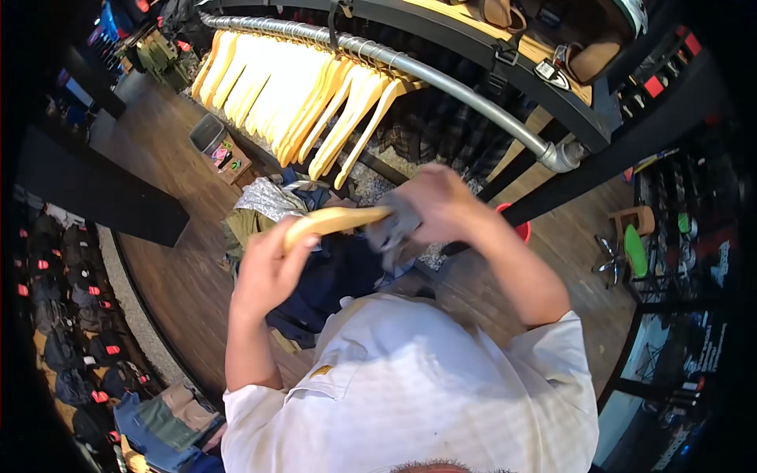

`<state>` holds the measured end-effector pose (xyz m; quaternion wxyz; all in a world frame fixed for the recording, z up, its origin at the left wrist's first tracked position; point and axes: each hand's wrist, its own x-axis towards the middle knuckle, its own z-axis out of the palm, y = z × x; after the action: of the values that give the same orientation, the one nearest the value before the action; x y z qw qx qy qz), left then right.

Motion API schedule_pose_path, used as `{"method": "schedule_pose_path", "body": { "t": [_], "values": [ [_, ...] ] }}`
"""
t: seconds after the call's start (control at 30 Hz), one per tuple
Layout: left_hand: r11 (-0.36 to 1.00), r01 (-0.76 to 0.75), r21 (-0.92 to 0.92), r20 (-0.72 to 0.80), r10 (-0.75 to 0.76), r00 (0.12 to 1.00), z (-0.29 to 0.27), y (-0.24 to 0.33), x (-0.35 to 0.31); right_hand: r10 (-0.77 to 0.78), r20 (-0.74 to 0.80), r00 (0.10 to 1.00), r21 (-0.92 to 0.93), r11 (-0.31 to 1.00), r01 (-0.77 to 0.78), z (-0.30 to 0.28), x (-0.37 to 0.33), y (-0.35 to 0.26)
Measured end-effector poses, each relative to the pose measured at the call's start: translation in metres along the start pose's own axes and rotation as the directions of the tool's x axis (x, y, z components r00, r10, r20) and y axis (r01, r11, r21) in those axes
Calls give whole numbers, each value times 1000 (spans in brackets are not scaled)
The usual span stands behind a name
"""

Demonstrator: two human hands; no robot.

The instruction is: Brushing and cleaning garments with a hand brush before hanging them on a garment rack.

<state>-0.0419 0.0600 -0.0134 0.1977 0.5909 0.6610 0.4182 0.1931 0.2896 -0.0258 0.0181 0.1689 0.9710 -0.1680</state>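
Observation:
My left hand (272,264) is closed around one end of a pale wooden clothes hanger (339,219), held out in front of my chest. At its other end, a grey garment (394,230) bunches over the wood, smeared by motion. My right hand (435,201) grips this cloth, its fingers partly blurred. Below and behind my hands lies a heap of clothes: a dark navy garment (339,282), an olive one (243,230) and a light grey patterned one (272,199). Beyond them, several empty wooden hangers (303,110) hang in a row from a metal rail (465,91).
A black-framed shelf (579,94) with shoes runs above the rail. Left of it stand a grey bin (207,134) and a dark pillar (102,185). Backpacks (67,339) and folded trousers (173,418) line the left side. A green chair (635,251) is at the right.

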Motion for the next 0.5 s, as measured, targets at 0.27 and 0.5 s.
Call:
{"method": "schedule_pose_path", "body": {
  "t": [0.27,0.5],
  "values": [
    [873,136,-469,-217,-263,940,-18,-45,-1,249,-551,796,-49,943,-329,13,-20,60],
    [593,-183,-784,-339,-162,927,83,-42,15,190,-212,959,956,242,163,71,-5,-23]
  ]
}}
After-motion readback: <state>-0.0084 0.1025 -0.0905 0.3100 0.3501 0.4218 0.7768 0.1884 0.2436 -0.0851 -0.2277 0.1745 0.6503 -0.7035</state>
